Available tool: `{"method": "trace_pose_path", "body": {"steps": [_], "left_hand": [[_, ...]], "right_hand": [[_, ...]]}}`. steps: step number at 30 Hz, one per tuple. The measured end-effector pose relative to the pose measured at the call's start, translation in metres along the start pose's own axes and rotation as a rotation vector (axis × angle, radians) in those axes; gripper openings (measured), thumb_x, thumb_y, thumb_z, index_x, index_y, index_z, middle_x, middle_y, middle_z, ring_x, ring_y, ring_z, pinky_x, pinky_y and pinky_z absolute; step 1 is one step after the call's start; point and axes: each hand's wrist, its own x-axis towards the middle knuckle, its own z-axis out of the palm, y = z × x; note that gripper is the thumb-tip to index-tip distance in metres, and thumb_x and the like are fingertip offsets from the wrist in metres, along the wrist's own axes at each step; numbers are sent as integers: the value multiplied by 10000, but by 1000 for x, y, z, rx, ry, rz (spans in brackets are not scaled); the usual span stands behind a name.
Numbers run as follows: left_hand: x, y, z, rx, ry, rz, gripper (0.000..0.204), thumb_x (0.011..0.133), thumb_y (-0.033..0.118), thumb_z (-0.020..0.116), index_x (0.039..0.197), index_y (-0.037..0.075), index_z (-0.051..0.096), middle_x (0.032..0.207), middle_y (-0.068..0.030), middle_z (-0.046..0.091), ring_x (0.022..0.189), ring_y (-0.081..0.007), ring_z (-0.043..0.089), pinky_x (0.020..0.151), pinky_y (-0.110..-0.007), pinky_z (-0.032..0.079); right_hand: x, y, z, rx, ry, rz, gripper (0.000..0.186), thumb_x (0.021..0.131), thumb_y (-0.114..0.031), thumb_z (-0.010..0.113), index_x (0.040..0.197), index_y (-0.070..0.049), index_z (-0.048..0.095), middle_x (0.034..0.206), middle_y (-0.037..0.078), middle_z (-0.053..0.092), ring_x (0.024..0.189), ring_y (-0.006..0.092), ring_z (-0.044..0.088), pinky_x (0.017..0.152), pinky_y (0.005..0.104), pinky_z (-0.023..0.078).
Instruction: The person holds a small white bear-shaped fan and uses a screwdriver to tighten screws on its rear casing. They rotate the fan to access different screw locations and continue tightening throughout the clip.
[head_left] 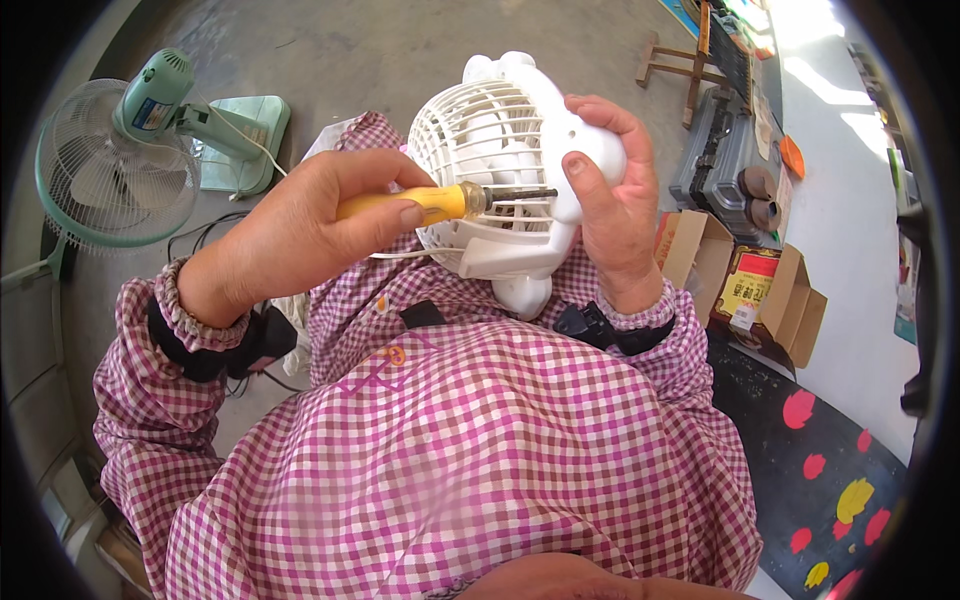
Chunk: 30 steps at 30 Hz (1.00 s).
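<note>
A small white fan (pixel 480 125) with a slatted round cage lies tilted on its side over my lap. My right hand (pixel 617 200) grips its smooth white base on the right, thumb on the near face and fingers around the edge. In my left hand (pixel 300 215) is a screwdriver with a yellow handle (pixel 440 203), fingers wrapped round it. The dark shaft points right, and its tip meets or nearly meets the base close to my right thumb. Whether it sits in a screw I cannot tell. A white cord (pixel 405 254) runs left from the fan beneath my left hand.
A green desk fan (pixel 150 130) stands on the floor at left, its cable nearby. To the right are a grey tool case (pixel 715 150), a roll of brown tape (pixel 757 182), an opened cardboard box (pixel 790 300) and a black board (pixel 780 450) with pink and yellow shapes. A wooden stand (pixel 690 62) is farther back.
</note>
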Motion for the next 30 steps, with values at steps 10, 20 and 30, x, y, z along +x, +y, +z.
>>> {"method": "trace_pose_path", "body": {"steps": [10, 20, 30], "left_hand": [[-3, 6, 0, -94, 169, -63, 430, 907, 82, 679, 1314, 32, 549, 877, -82, 664, 617, -92, 583, 489, -240, 447], [-5, -8, 17, 1292, 278, 635, 455, 871, 156, 712, 1289, 62, 561, 956, -54, 672, 712, -213, 675, 578, -298, 535], [8, 2, 9, 186, 77, 123, 428, 924, 147, 679, 1324, 74, 546, 824, -50, 660, 588, -88, 585, 433, -245, 440]], "right_hand": [[1, -1, 3, -63, -21, -15, 382, 918, -25, 606, 1283, -46, 496, 1273, 83, 534, 1147, 167, 553, 986, 315, 484], [1, -10, -3, -52, 2, 22, 370, 920, -40, 609, 1275, -46, 507, 1251, 79, 537, 1133, 162, 553, 977, 311, 483], [3, -5, -3, -42, -14, 32, 382, 927, -45, 606, 1294, -50, 497, 1245, 82, 537, 1129, 157, 555, 982, 314, 480]]}}
